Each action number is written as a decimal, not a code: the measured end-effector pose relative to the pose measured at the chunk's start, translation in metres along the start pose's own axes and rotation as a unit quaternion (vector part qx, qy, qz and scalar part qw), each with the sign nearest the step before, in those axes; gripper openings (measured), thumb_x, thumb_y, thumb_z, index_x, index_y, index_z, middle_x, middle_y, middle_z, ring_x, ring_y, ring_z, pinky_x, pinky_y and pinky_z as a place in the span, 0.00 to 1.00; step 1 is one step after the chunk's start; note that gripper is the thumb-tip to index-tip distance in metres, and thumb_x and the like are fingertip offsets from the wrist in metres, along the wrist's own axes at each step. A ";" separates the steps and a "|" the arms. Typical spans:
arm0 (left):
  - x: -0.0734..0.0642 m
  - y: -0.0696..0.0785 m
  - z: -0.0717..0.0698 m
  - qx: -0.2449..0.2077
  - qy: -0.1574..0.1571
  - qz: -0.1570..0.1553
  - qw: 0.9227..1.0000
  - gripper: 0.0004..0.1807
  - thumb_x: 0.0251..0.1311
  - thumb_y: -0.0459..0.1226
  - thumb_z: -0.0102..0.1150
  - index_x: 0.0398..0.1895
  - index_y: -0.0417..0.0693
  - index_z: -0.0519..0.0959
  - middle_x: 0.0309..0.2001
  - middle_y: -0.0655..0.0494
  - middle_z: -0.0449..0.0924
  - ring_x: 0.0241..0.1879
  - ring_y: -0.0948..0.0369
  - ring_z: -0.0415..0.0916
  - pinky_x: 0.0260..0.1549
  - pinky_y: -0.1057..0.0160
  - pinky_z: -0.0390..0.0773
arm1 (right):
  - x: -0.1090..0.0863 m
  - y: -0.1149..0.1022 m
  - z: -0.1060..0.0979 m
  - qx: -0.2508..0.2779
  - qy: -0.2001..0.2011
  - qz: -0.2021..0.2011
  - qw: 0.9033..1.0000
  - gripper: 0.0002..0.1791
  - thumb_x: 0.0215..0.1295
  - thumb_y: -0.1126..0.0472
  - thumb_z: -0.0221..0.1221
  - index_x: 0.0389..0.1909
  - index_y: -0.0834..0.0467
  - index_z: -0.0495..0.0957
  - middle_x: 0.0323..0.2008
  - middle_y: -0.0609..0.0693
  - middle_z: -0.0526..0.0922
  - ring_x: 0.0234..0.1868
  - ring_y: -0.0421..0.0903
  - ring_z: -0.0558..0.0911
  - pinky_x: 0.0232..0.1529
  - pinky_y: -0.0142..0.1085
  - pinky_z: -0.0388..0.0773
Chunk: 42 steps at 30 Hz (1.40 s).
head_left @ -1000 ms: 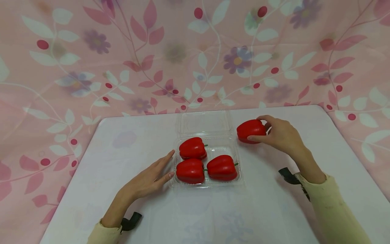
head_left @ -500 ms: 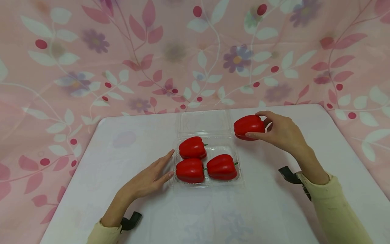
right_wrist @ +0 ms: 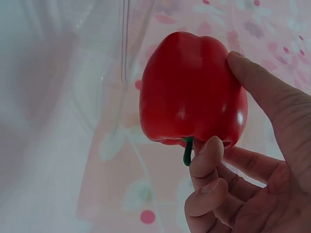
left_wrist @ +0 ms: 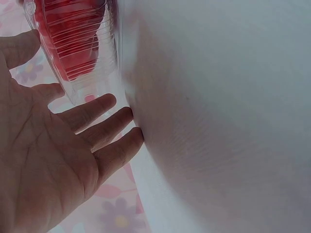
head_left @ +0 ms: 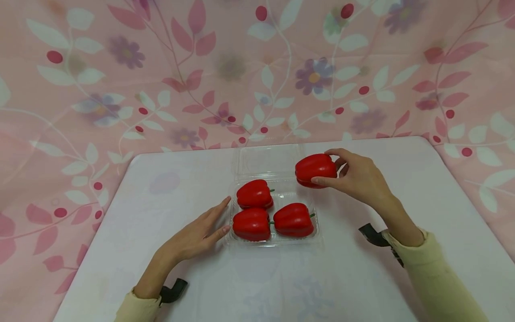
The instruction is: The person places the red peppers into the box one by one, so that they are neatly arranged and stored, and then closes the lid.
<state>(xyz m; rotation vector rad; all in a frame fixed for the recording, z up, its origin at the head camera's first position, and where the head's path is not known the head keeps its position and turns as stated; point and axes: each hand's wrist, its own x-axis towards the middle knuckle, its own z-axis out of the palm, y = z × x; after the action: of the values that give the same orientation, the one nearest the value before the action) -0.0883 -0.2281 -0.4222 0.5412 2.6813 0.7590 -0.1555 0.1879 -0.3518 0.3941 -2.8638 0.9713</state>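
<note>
A clear plastic clamshell box [head_left: 287, 197] lies with its lid folded back, three red bell peppers in it. One pepper [head_left: 254, 194] sits at the back left, another [head_left: 251, 224] at the front left, a third [head_left: 293, 220] at the front right. My right hand [head_left: 360, 179] pinches a fourth bell pepper [head_left: 315, 170] between thumb and fingers, above the box's back right corner; its green stem [right_wrist: 188, 151] shows in the right wrist view. At the box's left wall, my left hand [head_left: 197, 235] has its fingers extended, thumb and fingertip touching or nearly touching the plastic.
The clear lid [head_left: 269, 161] lies toward the back of the white table [head_left: 185, 179]. Behind it hangs a pink floral cloth [head_left: 241, 67]. A dark wrist mount [head_left: 374, 235] sticks out below the right forearm, another mount [head_left: 174, 290] below the left.
My right hand has lifted the bell pepper and carried it left, from beside the box to above its back right corner. My left hand has stayed at the box's left side.
</note>
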 end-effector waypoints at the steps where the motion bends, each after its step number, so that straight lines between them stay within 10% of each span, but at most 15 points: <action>1: 0.000 0.000 0.000 0.000 0.000 0.001 1.000 0.42 0.65 0.64 0.47 0.79 0.75 0.42 0.76 0.56 0.53 0.72 0.49 0.56 0.59 0.34 0.66 | 0.000 -0.001 0.002 0.003 -0.001 -0.004 1.000 0.39 0.51 0.36 0.70 0.60 0.53 0.75 0.36 0.51 0.82 0.35 0.49 0.80 0.29 0.39 0.78; 42: -0.001 0.000 0.000 -0.005 0.006 0.008 1.000 0.43 0.65 0.63 0.48 0.79 0.72 0.44 0.76 0.57 0.53 0.72 0.50 0.56 0.59 0.34 0.66 | -0.005 -0.032 0.050 0.002 -0.035 -0.031 0.999 0.40 0.50 0.41 0.73 0.62 0.53 0.73 0.33 0.46 0.81 0.31 0.44 0.78 0.25 0.34 0.77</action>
<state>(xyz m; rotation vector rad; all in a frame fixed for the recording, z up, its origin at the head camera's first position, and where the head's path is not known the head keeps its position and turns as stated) -0.0876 -0.2285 -0.4219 0.5589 2.6862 0.7821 -0.1423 0.1336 -0.3734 0.5236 -2.8920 0.9729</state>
